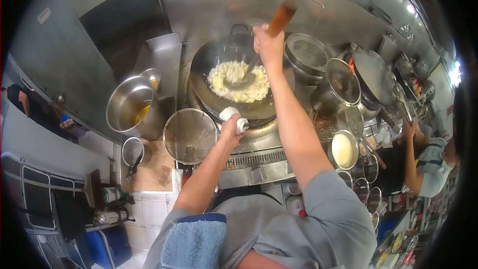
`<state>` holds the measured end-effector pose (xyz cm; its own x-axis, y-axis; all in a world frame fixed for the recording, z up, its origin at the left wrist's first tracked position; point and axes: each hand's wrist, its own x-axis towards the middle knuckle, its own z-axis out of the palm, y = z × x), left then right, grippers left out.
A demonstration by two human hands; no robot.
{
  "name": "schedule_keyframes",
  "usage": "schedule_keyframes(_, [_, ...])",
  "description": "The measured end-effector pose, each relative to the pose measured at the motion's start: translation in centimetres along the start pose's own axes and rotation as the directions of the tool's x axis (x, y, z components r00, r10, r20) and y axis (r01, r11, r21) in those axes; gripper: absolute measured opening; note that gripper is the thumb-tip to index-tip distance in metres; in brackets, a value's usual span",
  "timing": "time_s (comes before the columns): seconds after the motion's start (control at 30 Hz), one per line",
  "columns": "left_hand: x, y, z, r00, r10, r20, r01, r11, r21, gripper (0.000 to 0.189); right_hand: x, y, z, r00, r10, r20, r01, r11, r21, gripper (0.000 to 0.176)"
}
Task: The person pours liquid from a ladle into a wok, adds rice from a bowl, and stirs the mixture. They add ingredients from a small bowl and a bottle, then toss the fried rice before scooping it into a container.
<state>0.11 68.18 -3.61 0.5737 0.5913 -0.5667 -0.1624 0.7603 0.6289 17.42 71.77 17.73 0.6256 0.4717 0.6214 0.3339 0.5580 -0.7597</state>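
Observation:
A large dark wok (204, 87) sits on the stove in front of me, with pale yellow and white food (254, 92), perhaps fried rice with egg, spread in its bottom. My right hand (269, 45) is closed round the wooden handle of a ladle (283, 17). The ladle's metal bowl rests in the food. At the wok's near rim my left hand (231, 128) is closed on a bunched white cloth (236, 118); the cloth and fingers hide whatever part of the rim lies beneath.
Left of the wok stand a round strainer (190, 136) and a deep steel pot (130, 103) with yellow liquid. On the right are a lidded pot (307, 55), another steaming wok (374, 75) and a bowl of pale yellow liquid (343, 149). A co-worker (427, 162) stands at far right.

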Motion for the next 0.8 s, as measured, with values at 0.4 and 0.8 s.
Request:
schedule_keyframes(0.4, [-1.2,1.2,0.1,0.971,-0.24,0.017,0.235,0.961,0.149,0.021,5.3,-2.5,-2.3,0.999,0.038,0.027,-0.042,0.986,0.163,0.026])
schedule_keyframes(0.8, [0.4,-0.4,-0.3,0.99,-0.137,0.018,0.135,0.986,0.096,0.022,-1.1,-0.6,-1.9,0.994,0.065,0.086,-0.077,0.987,0.144,0.031])
